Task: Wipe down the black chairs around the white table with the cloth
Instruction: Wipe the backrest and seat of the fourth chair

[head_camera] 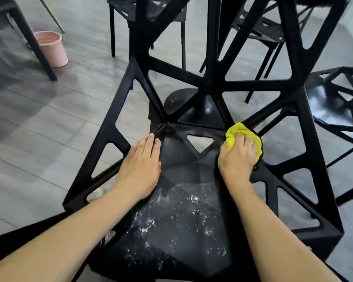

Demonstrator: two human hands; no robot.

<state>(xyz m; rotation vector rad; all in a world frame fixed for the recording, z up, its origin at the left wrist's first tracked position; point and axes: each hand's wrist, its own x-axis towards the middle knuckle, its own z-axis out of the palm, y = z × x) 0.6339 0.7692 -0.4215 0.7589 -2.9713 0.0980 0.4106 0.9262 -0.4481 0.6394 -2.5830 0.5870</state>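
- The right hand point(237, 157) is bunched around the yellow cloth point(243, 132), pressing it onto the far right corner of the chair point(183, 159) seat, just where the seat meets the backrest frame.
- The left hand point(141, 165) lies flat and open on the seat's left side, gripping nothing; it looks to be bracing the chair against the push.
- The cloth is soft and crumpled, clearly light; it folds into the palm, so a loose fist over the wad is hold enough.
- The chair is the opposite: rigid black lattice with triangular cut-outs. I judge it stiff and smooth, probably moulded plastic or metal, and glossy enough for the cloth to slide easily.
- White specks point(171, 216) are scattered over the near half of the seat, with a dull smear above them. That patch looks unwiped.
- The struts of the backrest offer good places to grip if the chair needs turning; the open triangles could snag a cloth corner.
- More black chairs point(334, 106) stand to the right and beyond, around a dark pedestal base point(194, 110); the bench top itself is out of view.
- A pink bucket point(53, 48) sits on the floor point(39, 123) far left, well apart.
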